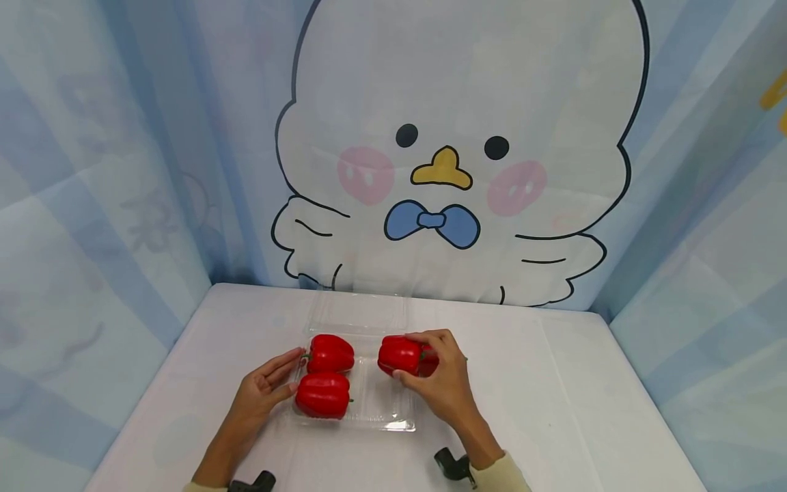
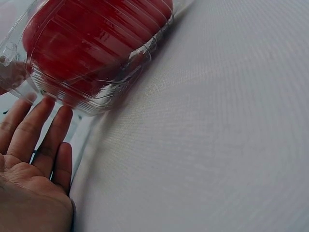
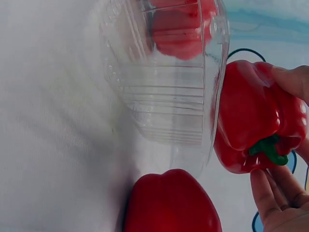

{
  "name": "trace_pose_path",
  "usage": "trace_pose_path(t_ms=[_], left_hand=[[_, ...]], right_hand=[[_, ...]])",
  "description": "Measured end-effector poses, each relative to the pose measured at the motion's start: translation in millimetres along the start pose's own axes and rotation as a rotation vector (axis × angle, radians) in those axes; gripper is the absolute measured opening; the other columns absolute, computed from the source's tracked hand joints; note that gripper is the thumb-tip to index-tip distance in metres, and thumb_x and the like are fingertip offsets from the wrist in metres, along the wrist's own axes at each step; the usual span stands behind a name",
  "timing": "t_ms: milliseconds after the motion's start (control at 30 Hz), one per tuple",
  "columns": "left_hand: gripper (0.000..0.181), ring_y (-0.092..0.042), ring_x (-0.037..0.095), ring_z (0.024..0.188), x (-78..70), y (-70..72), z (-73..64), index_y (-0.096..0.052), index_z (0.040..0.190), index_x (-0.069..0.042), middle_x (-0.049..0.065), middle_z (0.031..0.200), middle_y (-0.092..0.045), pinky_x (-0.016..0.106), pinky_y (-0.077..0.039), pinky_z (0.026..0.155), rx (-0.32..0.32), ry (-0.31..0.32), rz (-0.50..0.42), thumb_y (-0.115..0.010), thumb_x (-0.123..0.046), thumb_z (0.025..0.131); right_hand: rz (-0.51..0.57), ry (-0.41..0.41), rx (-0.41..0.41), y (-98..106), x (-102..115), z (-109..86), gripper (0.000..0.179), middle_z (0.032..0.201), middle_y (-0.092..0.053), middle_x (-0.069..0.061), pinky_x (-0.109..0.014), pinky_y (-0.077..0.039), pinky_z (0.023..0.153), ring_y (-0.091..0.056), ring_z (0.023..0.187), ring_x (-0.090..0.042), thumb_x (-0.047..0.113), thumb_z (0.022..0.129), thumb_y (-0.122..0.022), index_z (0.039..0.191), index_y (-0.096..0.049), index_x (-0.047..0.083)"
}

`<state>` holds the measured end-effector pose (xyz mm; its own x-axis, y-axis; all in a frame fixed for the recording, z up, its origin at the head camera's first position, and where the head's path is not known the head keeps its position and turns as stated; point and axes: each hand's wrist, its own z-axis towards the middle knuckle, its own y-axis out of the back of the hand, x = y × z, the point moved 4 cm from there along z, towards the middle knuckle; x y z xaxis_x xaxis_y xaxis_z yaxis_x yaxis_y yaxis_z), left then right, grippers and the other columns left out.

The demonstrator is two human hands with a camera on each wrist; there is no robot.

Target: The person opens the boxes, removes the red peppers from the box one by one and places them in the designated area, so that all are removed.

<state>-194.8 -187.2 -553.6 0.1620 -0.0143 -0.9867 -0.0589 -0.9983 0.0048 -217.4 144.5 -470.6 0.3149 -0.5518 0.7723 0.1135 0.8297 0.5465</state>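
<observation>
Right hand (image 1: 445, 376) grips a red pepper (image 1: 395, 355) between thumb and fingers, green stem pointing to its right. Pepper is up at the right rim of the clear plastic box (image 1: 378, 404), above rim level. Left hand (image 1: 259, 391): fingers extended, tips touching the box's left wall. Two more peppers (image 1: 322, 395) inside, side by side on the left half. Fourth pepper (image 3: 171, 205) on the bench (image 1: 522, 403) just right of the box, partly hidden by the right hand in head view. Lid (image 1: 356, 313) folded back at the far side.
</observation>
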Motion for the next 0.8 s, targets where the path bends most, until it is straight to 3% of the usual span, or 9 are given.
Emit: trace_pose_path(t_ms=[133, 333, 467, 800], left_hand=[[0.073, -0.049, -0.006, 0.145, -0.9, -0.2, -0.5, -0.046, 0.161, -0.016, 0.001, 0.166, -0.049, 0.014, -0.049, 0.107, 0.004, 0.000, 0.000, -0.079, -0.026, 0.097], [0.073, -0.052, -0.018, 0.132, -0.9, -0.8, -0.6, -0.047, 0.160, -0.016, 0.001, 0.165, -0.050, 0.014, -0.050, 0.107, 0.004, 0.000, -0.008, -0.080, -0.026, 0.096], [0.073, -0.051, -0.019, 0.130, -1.2, -0.9, -1.1, -0.047, 0.160, -0.015, 0.003, 0.166, -0.050, 0.013, -0.050, 0.106, 0.004, -0.003, -0.004, -0.080, -0.025, 0.097], [0.073, -0.051, -0.021, 0.129, -2.1, -0.6, -1.5, -0.047, 0.161, -0.016, 0.001, 0.166, -0.050, 0.013, -0.050, 0.107, 0.010, 0.008, -0.010, -0.080, -0.027, 0.096]], right_hand=[[0.001, -0.004, -0.006, 1.8, -1.9, 0.5, 0.064, 0.127, -0.062, 0.001, -0.050, -0.065, 0.093, -0.067, 0.115, -0.025, 0.018, 0.073, -0.099, 0.129, -0.071, 0.030], [0.008, -0.008, -0.010, 4.9, -4.8, 0.1, 0.063, 0.126, -0.062, 0.001, -0.045, -0.066, 0.093, -0.068, 0.111, -0.023, 0.017, 0.073, -0.099, 0.128, -0.072, 0.030], [0.007, -0.008, -0.018, 8.6, -5.7, 0.3, 0.063, 0.126, -0.062, 0.002, -0.043, -0.065, 0.094, -0.068, 0.111, -0.022, 0.018, 0.073, -0.099, 0.129, -0.072, 0.030], [0.000, -0.010, -0.048, 18.6, -8.7, 0.7, 0.063, 0.127, -0.062, -0.001, -0.054, -0.063, 0.097, -0.066, 0.115, -0.025, 0.017, 0.074, -0.099, 0.130, -0.071, 0.025]])
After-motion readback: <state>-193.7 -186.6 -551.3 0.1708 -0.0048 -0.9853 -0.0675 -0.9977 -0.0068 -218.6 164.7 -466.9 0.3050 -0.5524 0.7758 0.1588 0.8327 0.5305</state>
